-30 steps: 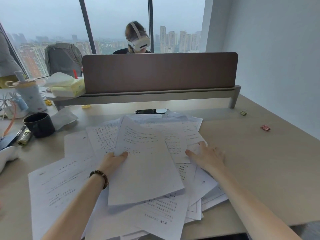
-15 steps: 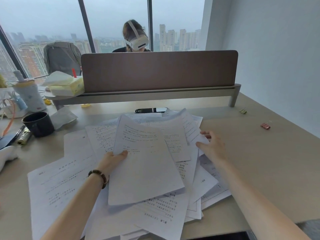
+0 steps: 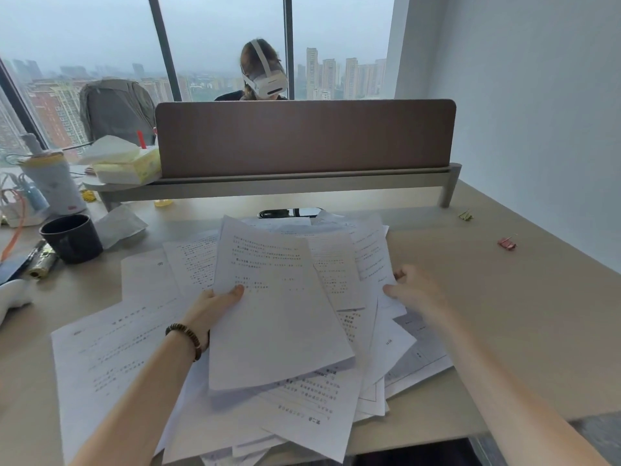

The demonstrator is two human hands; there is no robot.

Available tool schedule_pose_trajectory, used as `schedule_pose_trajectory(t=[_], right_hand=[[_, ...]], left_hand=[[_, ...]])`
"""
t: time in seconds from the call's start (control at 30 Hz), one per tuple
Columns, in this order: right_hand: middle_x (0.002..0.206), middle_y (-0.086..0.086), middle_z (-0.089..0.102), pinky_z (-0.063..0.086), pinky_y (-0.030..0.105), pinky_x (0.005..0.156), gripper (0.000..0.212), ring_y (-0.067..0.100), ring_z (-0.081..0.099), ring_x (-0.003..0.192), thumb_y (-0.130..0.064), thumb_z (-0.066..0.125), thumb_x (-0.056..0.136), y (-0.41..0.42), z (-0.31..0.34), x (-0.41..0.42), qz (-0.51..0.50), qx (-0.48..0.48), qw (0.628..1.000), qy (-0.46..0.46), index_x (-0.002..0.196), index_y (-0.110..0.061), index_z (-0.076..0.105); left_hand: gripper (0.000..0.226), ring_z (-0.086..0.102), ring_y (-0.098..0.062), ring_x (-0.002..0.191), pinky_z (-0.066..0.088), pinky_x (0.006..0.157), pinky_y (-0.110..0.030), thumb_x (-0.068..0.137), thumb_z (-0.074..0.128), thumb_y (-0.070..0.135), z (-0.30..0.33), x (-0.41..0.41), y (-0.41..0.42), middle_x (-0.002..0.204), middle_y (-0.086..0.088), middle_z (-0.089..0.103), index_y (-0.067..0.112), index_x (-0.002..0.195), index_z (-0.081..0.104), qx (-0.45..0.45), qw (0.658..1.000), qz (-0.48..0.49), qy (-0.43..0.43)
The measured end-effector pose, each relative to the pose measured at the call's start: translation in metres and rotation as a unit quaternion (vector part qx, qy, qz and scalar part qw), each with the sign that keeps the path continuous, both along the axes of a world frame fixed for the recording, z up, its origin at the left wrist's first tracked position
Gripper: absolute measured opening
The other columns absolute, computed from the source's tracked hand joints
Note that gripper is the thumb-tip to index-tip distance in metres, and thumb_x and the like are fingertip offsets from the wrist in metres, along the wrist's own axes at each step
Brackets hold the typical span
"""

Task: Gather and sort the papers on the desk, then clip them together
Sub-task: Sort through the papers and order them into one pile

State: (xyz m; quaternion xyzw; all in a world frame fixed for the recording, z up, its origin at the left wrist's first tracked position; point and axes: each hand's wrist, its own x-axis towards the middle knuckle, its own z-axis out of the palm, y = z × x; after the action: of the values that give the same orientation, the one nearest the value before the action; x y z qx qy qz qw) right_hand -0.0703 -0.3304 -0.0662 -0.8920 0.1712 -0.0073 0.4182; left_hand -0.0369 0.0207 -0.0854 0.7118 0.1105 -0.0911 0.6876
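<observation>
Gathering stage: loose papers (image 3: 111, 348), a dozen or so sheets though overlap hides the true count, lie fanned across the desk (image 3: 521, 331); the left hand (image 3: 211, 309) pinches one raised sheet (image 3: 279, 314) above the heap's middle, and the right hand (image 3: 416, 290) pinches a sheet edge at the heap's right. Beyond the heap to the right lie two binder clips, pink (image 3: 506, 243) and green (image 3: 465, 215); to its left, one dark cup (image 3: 71, 237). Next, probably: stack the right-hand sheet under the raised one, edges squared.

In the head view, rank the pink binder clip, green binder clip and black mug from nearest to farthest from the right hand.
From the right hand:
1. Pink binder clip, on its right.
2. Green binder clip, farther back near the divider's leg.
3. Black mug, far left across the papers.
</observation>
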Motion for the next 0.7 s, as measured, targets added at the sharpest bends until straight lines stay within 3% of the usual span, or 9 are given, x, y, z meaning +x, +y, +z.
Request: schedule_pose_trajectory(t=[0.07, 0.13, 0.2, 0.3, 0.37, 0.4, 0.5, 0.6, 0.7], right_hand=[[0.099, -0.003, 0.067, 0.055, 0.031, 0.070, 0.004, 0.017, 0.065, 0.088, -0.018, 0.063, 0.094, 0.003, 0.005, -0.007, 0.044, -0.004, 0.998, 0.046, 0.098, -0.020, 0.061], [0.099, -0.006, 0.066, 0.051, 0.025, 0.063, 0.011, 0.018, 0.064, 0.091, -0.016, 0.057, 0.098, 0.008, 0.008, -0.014, 0.076, 0.011, 0.995, 0.067, 0.098, -0.026, 0.061], [0.109, -0.003, 0.068, 0.053, 0.027, 0.065, 0.015, 0.021, 0.066, 0.097, -0.022, 0.058, 0.099, 0.010, 0.006, -0.017, 0.079, 0.031, 0.994, 0.067, 0.113, -0.026, 0.061], [0.130, -0.007, 0.062, 0.052, 0.033, 0.082, 0.059, 0.020, 0.061, 0.118, -0.032, 0.078, 0.085, 0.017, 0.002, -0.021, 0.111, 0.036, 0.993, 0.034, 0.137, -0.026, 0.051], [0.136, -0.010, 0.055, 0.046, 0.033, 0.097, 0.084, 0.015, 0.052, 0.125, -0.025, 0.089, 0.071, 0.023, 0.001, -0.024, 0.130, 0.026, 0.991, -0.003, 0.142, -0.026, 0.044], [0.132, -0.010, 0.053, 0.044, 0.028, 0.093, 0.089, 0.012, 0.050, 0.121, -0.019, 0.090, 0.069, 0.027, 0.000, -0.025, 0.130, 0.024, 0.991, -0.018, 0.142, -0.026, 0.041], [0.120, -0.007, 0.053, 0.041, 0.021, 0.073, 0.082, 0.014, 0.051, 0.113, -0.010, 0.087, 0.071, 0.031, -0.001, -0.026, 0.124, 0.023, 0.992, -0.032, 0.136, -0.029, 0.041], [0.120, -0.004, 0.060, 0.044, 0.030, 0.086, 0.066, 0.019, 0.056, 0.114, -0.014, 0.087, 0.075, 0.026, -0.002, -0.022, 0.092, 0.067, 0.993, -0.025, 0.129, -0.024, 0.050], [0.106, -0.006, 0.067, 0.049, 0.033, 0.084, 0.038, 0.020, 0.062, 0.103, -0.018, 0.083, 0.081, 0.018, 0.000, -0.019, 0.048, 0.125, 0.990, -0.032, 0.109, -0.025, 0.060]], left_hand=[[0.010, 0.070, -0.023, 0.069, 0.060, 0.054, -0.029, 0.095, 0.062, 0.020, 0.001, -0.001, 0.000, 0.077, -0.004, 0.075, 0.012, 0.095, 0.068, 0.000, 1.000, -0.001, -0.001], [0.011, 0.070, -0.025, 0.072, 0.061, 0.056, -0.030, 0.095, 0.062, 0.019, 0.003, -0.003, -0.001, 0.083, -0.006, 0.074, 0.010, 0.098, 0.067, 0.002, 1.000, -0.003, -0.001], [0.014, 0.069, -0.028, 0.075, 0.060, 0.062, -0.032, 0.095, 0.062, 0.018, 0.003, -0.003, -0.001, 0.089, -0.010, 0.073, 0.008, 0.103, 0.067, 0.002, 1.000, -0.003, -0.001], [0.021, 0.068, -0.030, 0.080, 0.057, 0.075, -0.037, 0.095, 0.063, 0.018, 0.003, -0.004, -0.001, 0.094, -0.014, 0.072, 0.004, 0.110, 0.066, 0.000, 1.000, -0.003, -0.001], [0.022, 0.068, -0.030, 0.080, 0.058, 0.074, -0.037, 0.095, 0.063, 0.018, 0.003, -0.004, -0.002, 0.096, -0.014, 0.072, 0.003, 0.111, 0.066, 0.000, 1.000, -0.004, 0.001], [0.022, 0.068, -0.030, 0.080, 0.060, 0.070, -0.037, 0.095, 0.062, 0.018, 0.003, -0.004, -0.002, 0.096, -0.014, 0.072, 0.003, 0.111, 0.065, -0.002, 1.000, -0.006, 0.002], [0.020, 0.070, -0.027, 0.074, 0.062, 0.056, -0.031, 0.096, 0.060, 0.018, 0.006, -0.005, -0.003, 0.091, -0.011, 0.073, 0.005, 0.110, 0.065, -0.006, 1.000, -0.009, -0.002], [0.011, 0.072, -0.017, 0.053, 0.057, 0.044, -0.025, 0.096, 0.061, 0.018, 0.009, -0.004, -0.004, 0.066, 0.000, 0.076, 0.009, 0.095, 0.067, -0.005, 1.000, -0.002, -0.013], [0.010, 0.069, -0.012, 0.045, 0.054, 0.040, -0.022, 0.095, 0.062, 0.017, 0.014, -0.003, -0.005, 0.057, 0.004, 0.073, 0.009, 0.092, 0.067, -0.003, 1.000, 0.005, -0.025]])
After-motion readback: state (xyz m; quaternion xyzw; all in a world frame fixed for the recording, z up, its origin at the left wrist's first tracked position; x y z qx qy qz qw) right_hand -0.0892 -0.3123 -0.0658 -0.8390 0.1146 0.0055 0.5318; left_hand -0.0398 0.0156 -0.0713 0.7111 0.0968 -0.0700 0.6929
